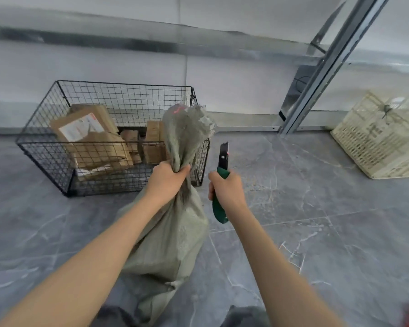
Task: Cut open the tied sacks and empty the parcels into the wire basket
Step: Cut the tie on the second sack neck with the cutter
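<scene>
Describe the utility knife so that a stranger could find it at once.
Start at the black wire basket on the grey floor. Right of its near corner, the right hand grips the knife. Its dark green handle sets it apart.

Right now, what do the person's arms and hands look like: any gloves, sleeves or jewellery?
The left hand and right hand are ungloved, with no ring, watch or bracelet visible. No sleeves show: the left forearm and right forearm are uncovered to the frame's edge.
</scene>
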Demonstrator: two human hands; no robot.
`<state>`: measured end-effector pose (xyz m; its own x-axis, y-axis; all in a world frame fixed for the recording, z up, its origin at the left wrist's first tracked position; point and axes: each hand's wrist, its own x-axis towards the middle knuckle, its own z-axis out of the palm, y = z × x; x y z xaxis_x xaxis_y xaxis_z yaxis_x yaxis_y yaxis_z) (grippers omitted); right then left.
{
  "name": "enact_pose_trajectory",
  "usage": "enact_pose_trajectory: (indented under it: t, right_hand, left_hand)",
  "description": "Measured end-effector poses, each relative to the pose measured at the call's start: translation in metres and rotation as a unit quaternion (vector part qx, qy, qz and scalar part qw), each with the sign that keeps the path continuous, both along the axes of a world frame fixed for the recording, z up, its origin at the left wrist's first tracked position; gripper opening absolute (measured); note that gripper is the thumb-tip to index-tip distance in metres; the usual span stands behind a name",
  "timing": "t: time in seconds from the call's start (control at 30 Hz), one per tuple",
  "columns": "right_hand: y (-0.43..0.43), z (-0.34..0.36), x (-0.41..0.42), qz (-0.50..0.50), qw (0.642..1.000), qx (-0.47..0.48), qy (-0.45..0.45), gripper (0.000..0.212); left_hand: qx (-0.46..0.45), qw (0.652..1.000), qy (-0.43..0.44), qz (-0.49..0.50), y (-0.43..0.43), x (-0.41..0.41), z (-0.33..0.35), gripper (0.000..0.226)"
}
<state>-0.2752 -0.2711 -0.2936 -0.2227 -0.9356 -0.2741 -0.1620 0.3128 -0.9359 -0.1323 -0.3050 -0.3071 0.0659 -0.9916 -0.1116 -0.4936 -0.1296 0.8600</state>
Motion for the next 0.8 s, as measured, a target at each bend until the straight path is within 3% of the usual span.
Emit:
enact_pose_trajectory:
  t: [0.3,0.43,0.57,0.7,0.8]
  right_hand:
    - [-0.004,0.011,0.083,0.095,0.993,-0.026,-0.066,0.011]
    - [-0.003,0.015,0.108,0.089,0.991,-0.034,-0.09,0.009]
    - [-0.002,0.022,0.123,0.095,0.989,-0.045,-0.1,0.009]
    - [0.002,0.027,0.128,0.095,0.989,-0.06,-0.092,0.006]
    - [0.004,0.031,0.124,0.082,0.989,-0.071,-0.099,0.005]
  left_hand:
    - [-0.038,0.997,0.065,0.031,0.01,0.062,0.01,0.031]
    - [-0.089,0.988,0.103,0.076,0.014,0.074,0.021,0.013]
    - [-0.141,0.978,0.11,0.11,0.015,0.082,0.032,0.036]
    - [-0.164,0.973,0.128,0.104,0.022,0.087,0.04,0.013]
    - [-0.178,0.97,0.123,0.108,0.033,0.089,0.036,0.023]
